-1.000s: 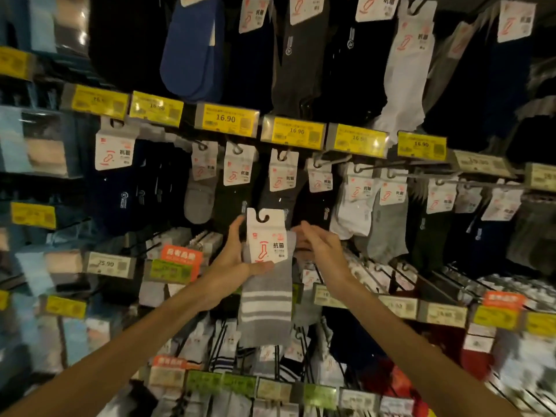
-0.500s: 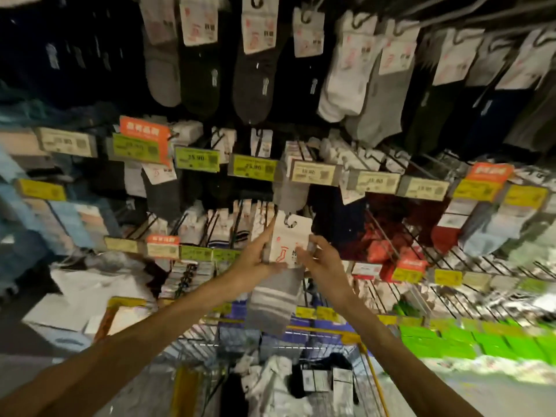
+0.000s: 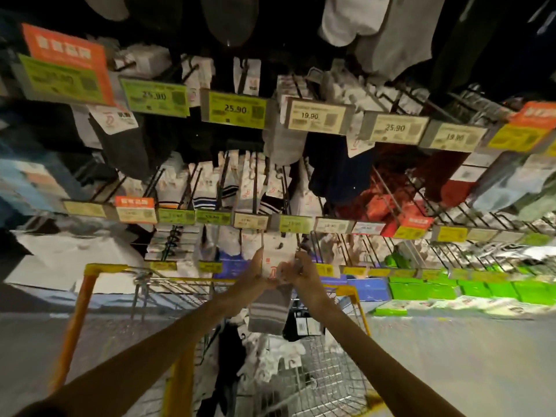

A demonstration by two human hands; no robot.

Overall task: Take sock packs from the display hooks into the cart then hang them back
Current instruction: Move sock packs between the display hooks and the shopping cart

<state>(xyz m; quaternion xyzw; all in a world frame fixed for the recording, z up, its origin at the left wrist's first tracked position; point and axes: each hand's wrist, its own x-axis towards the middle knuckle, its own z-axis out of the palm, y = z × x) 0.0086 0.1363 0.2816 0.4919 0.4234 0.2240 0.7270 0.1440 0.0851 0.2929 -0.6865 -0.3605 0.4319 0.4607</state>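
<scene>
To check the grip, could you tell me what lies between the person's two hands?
Head view: the grey striped sock pack lies between the left hand and the right hand.

Shop: price tags point(image 3: 236, 109) on sock hooks point(image 3: 255, 188), wire cart point(image 3: 331, 383).

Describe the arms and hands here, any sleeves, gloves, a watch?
Nothing worn shows. The left forearm and right forearm are bare down to the frame's bottom edge, no sleeve or cuff. The left hand and right hand are ungloved; neither wrist carries a watch or band. A thin ring would be too blurred to tell.
</scene>
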